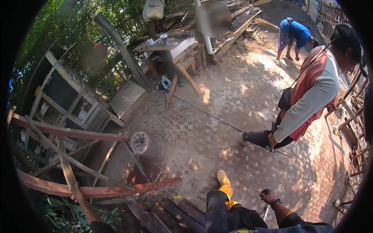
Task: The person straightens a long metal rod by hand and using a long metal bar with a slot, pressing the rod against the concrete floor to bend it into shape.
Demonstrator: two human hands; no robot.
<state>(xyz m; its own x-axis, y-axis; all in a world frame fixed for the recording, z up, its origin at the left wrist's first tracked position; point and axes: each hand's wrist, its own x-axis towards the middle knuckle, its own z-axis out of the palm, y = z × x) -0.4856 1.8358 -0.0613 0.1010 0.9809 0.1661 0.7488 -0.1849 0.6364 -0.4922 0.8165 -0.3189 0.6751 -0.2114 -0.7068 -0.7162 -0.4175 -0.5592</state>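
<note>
My left hand [79, 195] is wrapped round a wooden frame at the lower left, where a pale crosspiece [67, 167] meets a reddish-brown beam [155, 185]. The frame also has a second reddish beam [77, 133] and a thin diagonal slat [70, 157]. My right hand [268, 196], with a dark band on its wrist, hovers over the concrete to the right of my yellow boot [224, 182]. Its fingers are curled in; whatever they hold, if anything, cannot be made out. Below that hand a short shiny strip [266, 213] shows beside my leg.
A person in a red and grey top [311, 93] stands at the right, one hand by a long thin rod [210, 114] on the concrete. Farther back another person in blue [295, 33] bends down. A wooden table [167, 48], stacked planks [237, 35] and dark boards [175, 213] lie around.
</note>
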